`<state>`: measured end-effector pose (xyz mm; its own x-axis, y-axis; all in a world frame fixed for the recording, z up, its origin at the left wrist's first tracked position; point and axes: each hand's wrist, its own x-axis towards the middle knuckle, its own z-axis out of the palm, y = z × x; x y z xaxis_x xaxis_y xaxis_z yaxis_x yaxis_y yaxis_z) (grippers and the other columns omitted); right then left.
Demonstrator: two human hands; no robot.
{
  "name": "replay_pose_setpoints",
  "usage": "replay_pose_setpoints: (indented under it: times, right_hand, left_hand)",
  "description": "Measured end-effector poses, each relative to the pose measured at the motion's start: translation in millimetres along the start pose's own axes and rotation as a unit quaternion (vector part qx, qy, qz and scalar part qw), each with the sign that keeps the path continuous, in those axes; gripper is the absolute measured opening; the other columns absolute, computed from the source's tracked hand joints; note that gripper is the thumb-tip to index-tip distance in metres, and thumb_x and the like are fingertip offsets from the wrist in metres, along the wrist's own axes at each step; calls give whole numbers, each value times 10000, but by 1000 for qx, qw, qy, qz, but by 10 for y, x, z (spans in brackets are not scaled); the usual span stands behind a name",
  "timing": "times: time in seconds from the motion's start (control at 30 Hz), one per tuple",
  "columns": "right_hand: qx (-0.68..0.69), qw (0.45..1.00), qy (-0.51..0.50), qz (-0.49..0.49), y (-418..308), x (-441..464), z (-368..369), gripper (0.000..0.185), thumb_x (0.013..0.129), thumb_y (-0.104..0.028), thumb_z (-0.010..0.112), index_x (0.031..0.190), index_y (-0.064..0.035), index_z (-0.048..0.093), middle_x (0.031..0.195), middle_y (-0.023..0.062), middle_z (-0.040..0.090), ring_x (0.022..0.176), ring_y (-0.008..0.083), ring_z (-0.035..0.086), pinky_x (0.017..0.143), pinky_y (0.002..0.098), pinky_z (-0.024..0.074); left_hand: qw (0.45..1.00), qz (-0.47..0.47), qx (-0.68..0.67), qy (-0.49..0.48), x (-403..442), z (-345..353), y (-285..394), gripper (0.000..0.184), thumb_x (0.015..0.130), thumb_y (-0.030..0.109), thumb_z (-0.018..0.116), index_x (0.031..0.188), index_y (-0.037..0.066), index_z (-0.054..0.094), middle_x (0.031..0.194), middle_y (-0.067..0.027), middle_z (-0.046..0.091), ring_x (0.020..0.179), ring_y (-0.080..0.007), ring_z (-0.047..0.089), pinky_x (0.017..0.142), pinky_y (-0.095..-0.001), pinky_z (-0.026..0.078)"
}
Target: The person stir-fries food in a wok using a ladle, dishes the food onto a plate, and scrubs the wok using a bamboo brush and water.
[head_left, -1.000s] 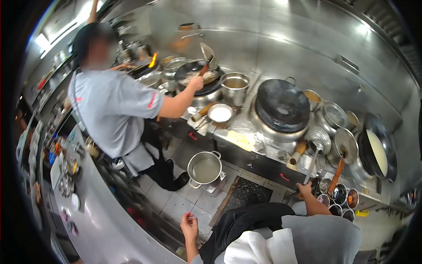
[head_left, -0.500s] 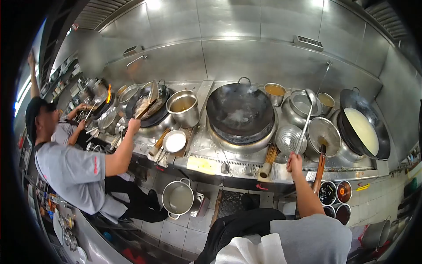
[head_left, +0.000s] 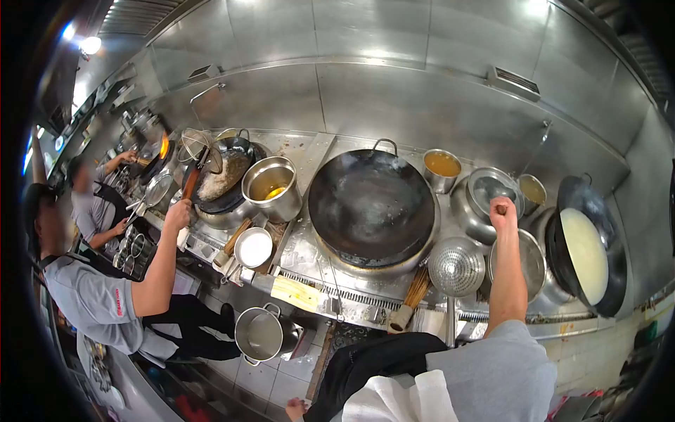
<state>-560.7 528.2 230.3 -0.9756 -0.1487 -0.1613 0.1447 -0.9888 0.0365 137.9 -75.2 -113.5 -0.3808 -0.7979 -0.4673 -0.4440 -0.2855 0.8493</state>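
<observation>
My right hand [head_left: 503,214] is closed around the brown-ended handle of a ladle, above a metal pot [head_left: 460,211]. The dark ladle bowl [head_left: 492,187] appears to be down in that pot, partly hidden by my fist. Below my forearm sits a round mesh strainer [head_left: 531,264], partly covered by the arm. Left of it lies a perforated skimmer [head_left: 457,267] with its handle toward me. At the lower edge, my left hand [head_left: 296,408] hangs low beside the black apron; its fingers are too small and cut off to read. A dark wok [head_left: 373,204] stands before me, steaming faintly.
A second wok [head_left: 613,232] at right holds pale liquid [head_left: 585,253]. Bamboo brush [head_left: 409,302] and yellow cloth [head_left: 295,292] lie along the stove's front edge. A co-worker's hand [head_left: 178,213] grips a wooden handle at the left wok. A tall pot [head_left: 260,334] stands on the floor.
My right hand has moved up and forward with the ladle, from the stove's front edge to above the metal pot. My left hand has come into view. The co-worker's hand has dropped slightly left.
</observation>
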Motion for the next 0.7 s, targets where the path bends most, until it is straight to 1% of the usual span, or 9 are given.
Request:
replay_pose_setpoints:
  times: [0.07, 0.1, 0.13, 0.23, 0.3, 0.37, 0.43, 0.63, 0.7]
  right_hand:
    - [-95, 992, 58, -65, 163, 295, 325, 297, 907, 33, 478, 647, -91, 407, 583, -3, 397, 501, 116, 418, 496, 232, 474]
    - [-129, 989, -53, -59, 143, 461, 345, 270, 906, 31, 483, 668, -82, 423, 582, -6, 408, 495, 108, 425, 486, 243, 473]
    - [-169, 984, -37, -42, 19, 660, 427, 251, 914, 17, 494, 689, -80, 439, 583, -11, 418, 493, 97, 440, 479, 238, 468]
    - [-299, 954, 30, -2, -34, 745, 963, 190, 961, -60, 544, 777, -64, 497, 613, -37, 468, 496, 60, 478, 453, 212, 437]
    - [-373, 927, 40, -22, -8, 713, 1047, 164, 986, -128, 581, 843, -83, 514, 624, -54, 477, 489, 40, 476, 424, 205, 409]
    - [-531, 830, 83, -146, 156, 470, 1014, 150, 975, -171, 625, 884, -106, 525, 646, -46, 496, 489, 46, 471, 410, 217, 396]
    - [-611, 762, 79, -201, 257, 219, 811, 187, 965, -227, 661, 880, -129, 526, 676, -37, 511, 485, 58, 459, 400, 230, 382]
    - [-714, 634, 132, -268, 23, -367, -324, 183, 970, -227, 647, 882, -103, 545, 622, -20, 479, 413, 90, 440, 345, 270, 343]
    - [-739, 605, 160, -250, -91, -543, -747, 164, 970, -210, 636, 894, -91, 551, 628, -14, 471, 401, 90, 429, 331, 276, 333]
  left_hand:
    - [999, 38, -20, -2, -249, 55, 20, 157, 801, 87, 689, 927, -7, 684, 754, -109, 652, 691, -177, 628, 651, -346, 517]
    - [988, 115, 100, 9, -150, 181, 258, 154, 809, 88, 683, 928, -9, 680, 768, -112, 656, 715, -184, 634, 659, -349, 514]
    - [957, 187, 219, 39, -25, 304, 468, 150, 817, 88, 677, 930, -12, 675, 783, -115, 660, 740, -192, 640, 668, -351, 512]
    - [958, 260, 117, -31, -73, 1235, 1893, 162, 867, 85, 707, 985, -24, 684, 827, -120, 685, 752, -173, 642, 705, -322, 525]
    - [904, 390, 149, -92, -174, 1894, 2787, 149, 883, 62, 697, 1010, -16, 690, 904, -130, 703, 787, -194, 673, 731, -323, 536]
    - [834, 516, 148, -125, -290, 2486, 3406, 150, 864, 54, 702, 1003, -1, 692, 949, -164, 694, 860, -335, 683, 795, -389, 547]
    - [781, 584, 140, -172, -518, 2926, 3913, 146, 846, 43, 700, 990, 16, 687, 975, -162, 678, 937, -365, 656, 847, -406, 535]
    - [727, 628, 151, -231, -477, 3608, 4055, 152, 833, 65, 708, 979, 28, 683, 1005, -147, 658, 1034, -356, 619, 953, -450, 490]
    - [702, 637, 248, -201, -363, 3661, 3943, 150, 845, 103, 706, 973, 29, 685, 981, -145, 648, 1013, -353, 614, 986, -465, 470]
